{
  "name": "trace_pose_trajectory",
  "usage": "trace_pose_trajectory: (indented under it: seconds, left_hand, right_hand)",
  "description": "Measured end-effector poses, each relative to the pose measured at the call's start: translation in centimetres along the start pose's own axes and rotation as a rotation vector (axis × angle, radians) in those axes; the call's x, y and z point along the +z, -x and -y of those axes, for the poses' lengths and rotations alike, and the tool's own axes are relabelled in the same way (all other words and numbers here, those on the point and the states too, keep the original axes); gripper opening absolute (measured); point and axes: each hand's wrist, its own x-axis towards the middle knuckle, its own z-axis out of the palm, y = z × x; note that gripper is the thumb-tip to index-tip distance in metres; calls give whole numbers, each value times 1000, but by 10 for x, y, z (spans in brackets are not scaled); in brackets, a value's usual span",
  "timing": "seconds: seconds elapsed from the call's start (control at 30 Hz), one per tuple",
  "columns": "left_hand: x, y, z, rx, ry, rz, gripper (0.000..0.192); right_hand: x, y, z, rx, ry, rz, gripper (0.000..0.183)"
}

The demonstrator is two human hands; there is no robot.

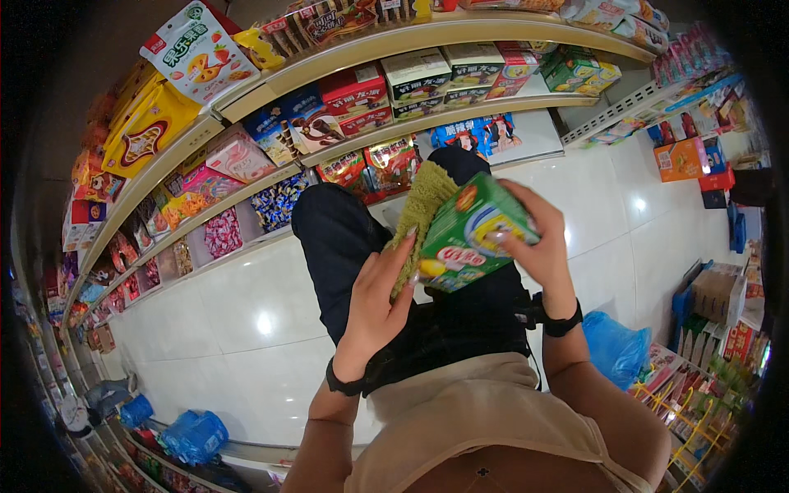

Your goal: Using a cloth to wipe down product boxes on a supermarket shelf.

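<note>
A green snack carton [474, 237] is held tilted above my lap. My right hand [539, 234] grips its right end, the thumb on the printed face and the fingers around the far edge. Against the carton's left side lies a fuzzy olive-green cloth [419, 209], with my left hand [385, 286] on it, its fingertips at the cloth and the carton's lower left corner. Part of the cloth is hidden behind the hand and the carton. Both wrists wear black bands.
Curved shelves [394, 46] hold boxed cakes [354, 98], bagged snacks and wrapped candy [280, 200]. More green cartons [576, 71] stand on the middle shelf. Blue plastic bags [616, 348] are at the right, other blue bundles [194, 434] at the lower left, and a yellow wire rack [690, 425] at the lower right.
</note>
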Motion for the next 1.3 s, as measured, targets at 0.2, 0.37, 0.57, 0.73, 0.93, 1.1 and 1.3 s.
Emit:
trace_pose_trajectory:
  seconds: [0.2,0.37,0.57,0.73,0.93,1.1,1.3]
  left_hand:
    - [14,4,3,-101,-39,-26,49]
    - [16,-11,26,-290,284,59,47]
    - [-19,-25,120,-257,44,132,36]
    - [-17,-17,187,-352,214,24,29]
    - [-14,-24,171,-378,131,13,26]
    - [-19,-27,177,-401,168,-1,25]
    - [-13,-32,174,-444,232,1,24]
  right_hand:
    - [-5,1,-8,-3,43,-109,51]
    - [-17,-17,-19,-196,479,-212,54]
    - [-93,-62,-82,-250,1013,-306,44]
    - [-150,-116,-143,-225,1248,-333,41]
    - [-176,-163,-194,-107,1244,-279,46]
    - [-161,-199,-209,-38,1251,-235,49]
    - [-173,-222,-232,96,1140,-174,50]
